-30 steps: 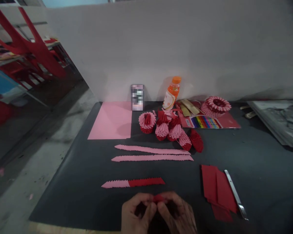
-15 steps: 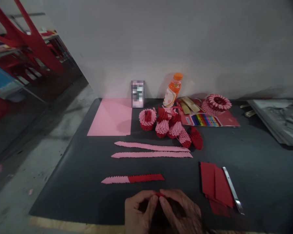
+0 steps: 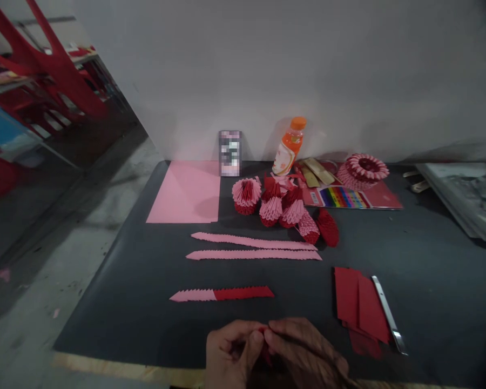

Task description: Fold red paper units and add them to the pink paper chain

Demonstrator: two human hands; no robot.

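Note:
At the table's front edge, my left hand [image 3: 230, 351] pinches a small red paper piece [image 3: 266, 354] between thumb and index finger. My right hand [image 3: 308, 348] closes on the same piece from the other side, fingertips nearly touching the left ones. Just beyond the hands lies a pointed strip of interlocked folded paper [image 3: 243, 293], pink at its left and red at its right. Two longer pink strips [image 3: 255, 254] lie behind it. Red paper rectangles [image 3: 346, 294] are stacked to the right, beside a silver metal blade [image 3: 389, 315].
Pink sheets [image 3: 186, 192], a phone-like object [image 3: 230, 154] and an orange drink bottle [image 3: 289, 146] stand or lie near the wall. Several red-and-pink folded pieces [image 3: 271, 208], a colour-striped packet [image 3: 383, 197] and a paper ring [image 3: 362, 170] are nearby.
The red piece has tilted, with a pointed part now showing below the fingertips. My right hand has turned, its fingers flatter and closer together. The view has shifted slightly.

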